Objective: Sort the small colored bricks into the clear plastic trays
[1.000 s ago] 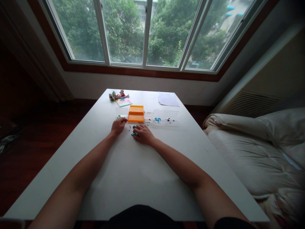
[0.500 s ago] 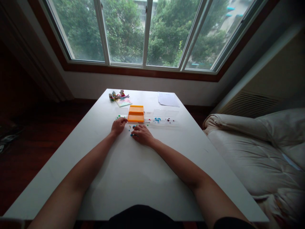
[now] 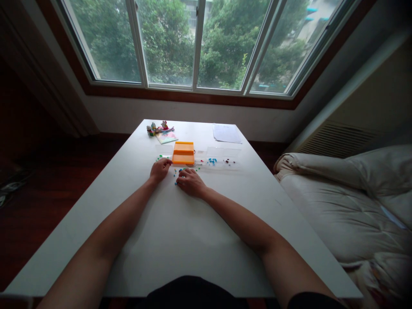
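Right hand [image 3: 191, 182] likely fingered bits [image 3: 175, 183] nearside of tray [image 3: 183, 159] | left hand [image 3: 160, 170] beside it | I couldn't tell either grip | next likely needed fine pinch

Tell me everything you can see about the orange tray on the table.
The orange tray is bright, roughly rectangular and looks like plastic. A raised ridge crosses its middle, splitting it into two panels, with another along the far edge. It sits on the white table, its near left corner by the left hand; whether the fingers touch it is unclear.
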`<act>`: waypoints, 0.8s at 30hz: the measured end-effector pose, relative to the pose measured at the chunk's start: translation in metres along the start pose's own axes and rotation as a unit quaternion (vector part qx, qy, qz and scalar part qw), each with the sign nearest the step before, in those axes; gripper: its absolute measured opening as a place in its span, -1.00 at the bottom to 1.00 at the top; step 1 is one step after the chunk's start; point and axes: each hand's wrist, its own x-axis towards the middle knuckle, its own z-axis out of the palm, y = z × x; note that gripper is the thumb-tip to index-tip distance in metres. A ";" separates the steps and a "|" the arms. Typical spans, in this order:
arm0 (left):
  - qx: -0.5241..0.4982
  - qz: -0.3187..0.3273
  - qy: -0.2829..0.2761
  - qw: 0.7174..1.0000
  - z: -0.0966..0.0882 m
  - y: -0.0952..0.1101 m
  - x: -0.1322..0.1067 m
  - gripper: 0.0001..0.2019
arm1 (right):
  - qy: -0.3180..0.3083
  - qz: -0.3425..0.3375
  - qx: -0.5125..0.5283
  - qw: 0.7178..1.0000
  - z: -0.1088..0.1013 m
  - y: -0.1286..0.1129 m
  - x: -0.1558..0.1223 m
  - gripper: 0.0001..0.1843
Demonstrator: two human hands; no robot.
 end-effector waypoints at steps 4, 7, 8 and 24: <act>0.024 0.020 -0.005 0.999 0.000 0.004 -0.001 -0.77 | 0.027 0.008 0.016 0.999 -0.002 0.007 0.000 -0.87; 0.057 0.045 -0.037 0.997 -0.003 0.012 0.000 -0.77 | 0.085 0.067 0.041 0.993 -0.010 0.022 -0.002 -0.85; 0.068 0.058 -0.057 0.994 -0.006 0.015 0.001 -0.77 | 0.108 0.093 0.047 0.989 -0.013 0.029 -0.004 -0.85; 0.133 0.184 -0.342 0.912 -0.020 0.060 -0.005 -0.77 | 0.301 0.279 0.059 0.910 -0.029 0.113 -0.033 -0.80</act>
